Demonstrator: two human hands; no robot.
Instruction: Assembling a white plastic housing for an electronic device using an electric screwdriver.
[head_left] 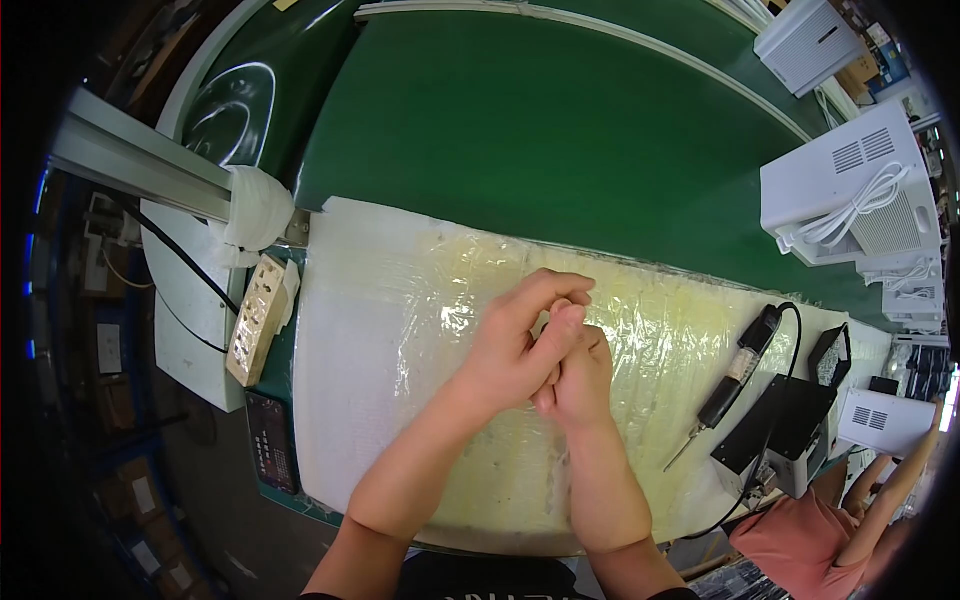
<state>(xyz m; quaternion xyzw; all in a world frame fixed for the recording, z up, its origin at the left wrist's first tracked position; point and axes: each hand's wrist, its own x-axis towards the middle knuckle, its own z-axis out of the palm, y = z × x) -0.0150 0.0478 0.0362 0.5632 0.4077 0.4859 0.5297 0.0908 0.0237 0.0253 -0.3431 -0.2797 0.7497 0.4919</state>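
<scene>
Green conveyor belt (560,130) is running across the far side, the largest thing in view. Just this side of it, the bench (190,290) is carrying a pale foam pad (390,330) under wrinkled clear film; this pad is serving as landmark.

Right of the pad, beyond its far corner, white appliance units (850,190) are sitting on the belt, the nearest with a coiled white cord (850,215) lying on top. At the pad's right edge a black box (785,425) is standing, and an electric screwdriver (735,380) is lying beside it, tip pointing toward the pad's near side, black cable looping off it. A co-worker in a pink top (810,545) is sitting past the pad's near right corner.

Left of the pad: a beige power strip (255,320), and nearer, a small dark meter (272,440).

Over the pad's middle, both hands are meeting. Left hand (515,345) is curling across the right hand (580,375), fingers narrowed and pinching together at the fingertips (570,310). Cannot tell whether anything small is being held between them; nothing is showing.
</scene>
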